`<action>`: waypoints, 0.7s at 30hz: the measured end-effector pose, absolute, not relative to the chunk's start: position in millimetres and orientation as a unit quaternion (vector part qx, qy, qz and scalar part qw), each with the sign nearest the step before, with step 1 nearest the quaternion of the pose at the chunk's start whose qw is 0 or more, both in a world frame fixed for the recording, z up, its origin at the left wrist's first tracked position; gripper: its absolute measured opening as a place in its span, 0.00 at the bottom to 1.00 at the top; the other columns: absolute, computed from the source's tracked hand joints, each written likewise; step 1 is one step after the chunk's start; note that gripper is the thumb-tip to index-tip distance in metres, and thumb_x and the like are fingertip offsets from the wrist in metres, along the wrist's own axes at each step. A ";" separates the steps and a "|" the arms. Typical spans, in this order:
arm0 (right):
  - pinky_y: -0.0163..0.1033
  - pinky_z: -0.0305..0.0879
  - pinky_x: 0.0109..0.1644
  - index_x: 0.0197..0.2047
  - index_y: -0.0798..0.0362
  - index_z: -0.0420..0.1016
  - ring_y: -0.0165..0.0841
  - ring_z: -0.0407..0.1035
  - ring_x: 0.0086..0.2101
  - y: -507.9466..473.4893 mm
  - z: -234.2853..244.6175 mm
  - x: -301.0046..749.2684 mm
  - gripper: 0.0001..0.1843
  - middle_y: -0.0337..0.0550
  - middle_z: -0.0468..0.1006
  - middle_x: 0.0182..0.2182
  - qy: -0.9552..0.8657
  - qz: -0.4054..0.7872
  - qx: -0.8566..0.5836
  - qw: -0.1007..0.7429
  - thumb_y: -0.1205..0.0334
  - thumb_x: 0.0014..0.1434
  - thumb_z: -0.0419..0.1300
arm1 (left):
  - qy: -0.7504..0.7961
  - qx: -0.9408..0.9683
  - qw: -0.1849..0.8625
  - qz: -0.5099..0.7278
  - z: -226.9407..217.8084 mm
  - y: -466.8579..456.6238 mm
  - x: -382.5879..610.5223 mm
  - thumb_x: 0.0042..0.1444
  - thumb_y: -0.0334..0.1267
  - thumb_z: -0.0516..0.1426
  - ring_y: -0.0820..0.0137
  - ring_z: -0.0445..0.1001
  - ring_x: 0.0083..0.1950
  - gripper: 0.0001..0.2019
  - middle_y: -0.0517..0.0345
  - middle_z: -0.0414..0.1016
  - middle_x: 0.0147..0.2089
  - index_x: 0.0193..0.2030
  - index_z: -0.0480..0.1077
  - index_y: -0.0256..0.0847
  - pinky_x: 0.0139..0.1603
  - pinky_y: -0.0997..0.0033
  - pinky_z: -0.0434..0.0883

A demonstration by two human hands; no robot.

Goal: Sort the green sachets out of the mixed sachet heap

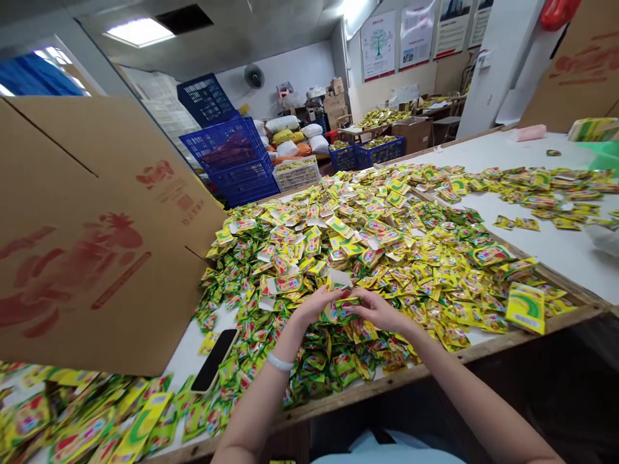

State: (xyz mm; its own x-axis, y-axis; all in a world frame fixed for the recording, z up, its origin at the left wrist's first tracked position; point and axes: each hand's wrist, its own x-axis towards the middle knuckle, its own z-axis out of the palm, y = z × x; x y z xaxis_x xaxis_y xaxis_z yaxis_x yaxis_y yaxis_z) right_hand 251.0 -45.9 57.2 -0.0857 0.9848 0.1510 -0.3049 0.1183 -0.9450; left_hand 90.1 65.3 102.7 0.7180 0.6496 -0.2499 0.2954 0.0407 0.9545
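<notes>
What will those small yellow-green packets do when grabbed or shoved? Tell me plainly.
Probably light and floppy: the packets lie flat, thin and crumpled in a loose heap. Their glossy film looks slippery, so a push would likely send them sliding over each other across the white table rather than rolling. Both hands, left hand and right hand, pinch a few with the fingers alone, suggesting little weight.

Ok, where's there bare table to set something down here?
Bare white table lies right of the packet heap, below the far packet strip. A small patch sits between the phone and cardboard box. Around both hands it's crowded.
</notes>
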 end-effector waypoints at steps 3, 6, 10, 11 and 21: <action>0.34 0.69 0.24 0.39 0.55 0.76 0.28 0.69 0.24 -56.6 70.2 263.9 0.15 0.43 0.70 0.37 -0.489 0.446 -0.408 0.630 0.53 0.53 0.66 | 0.346 0.662 0.649 0.143 95.4 58.6 97.5 0.47 0.53 0.65 0.61 0.74 0.47 0.29 0.45 0.75 0.48 0.49 0.70 0.33 0.50 0.62 0.72; 0.33 0.66 0.23 0.41 0.53 0.72 0.27 0.67 0.22 -54.1 81.4 277.6 0.15 0.40 0.71 0.32 -0.455 0.383 -0.412 0.691 0.54 0.55 0.66 | 0.314 0.655 0.677 0.118 98.1 47.2 100.5 0.44 0.52 0.67 0.67 0.73 0.35 0.28 0.50 0.74 0.37 0.44 0.69 0.32 0.40 0.65 0.72; 0.34 0.67 0.28 0.41 0.53 0.68 0.30 0.69 0.26 -39.5 90.2 281.2 0.15 0.41 0.74 0.32 -0.485 0.380 -0.380 0.690 0.55 0.55 0.66 | 0.284 0.654 0.694 0.096 109.9 33.4 100.3 0.38 0.48 0.70 0.72 0.68 0.29 0.24 0.56 0.70 0.31 0.36 0.68 0.34 0.34 0.70 0.69; 0.35 0.68 0.31 0.40 0.53 0.69 0.31 0.70 0.29 -37.5 92.4 280.8 0.14 0.42 0.75 0.33 -0.508 0.369 -0.380 0.679 0.55 0.55 0.65 | 0.281 0.658 0.692 0.096 111.8 31.2 99.6 0.38 0.47 0.70 0.72 0.67 0.29 0.24 0.56 0.69 0.30 0.37 0.68 0.34 0.34 0.70 0.69; 0.37 0.68 0.39 0.51 0.52 0.73 0.32 0.71 0.34 -64.0 113.4 290.2 0.14 0.45 0.75 0.38 -0.710 0.335 -0.430 0.447 0.63 0.63 0.55 | 0.265 0.695 0.665 0.071 103.9 21.6 93.3 0.41 0.40 0.67 0.71 0.70 0.36 0.31 0.56 0.71 0.39 0.52 0.62 0.36 0.39 0.70 0.69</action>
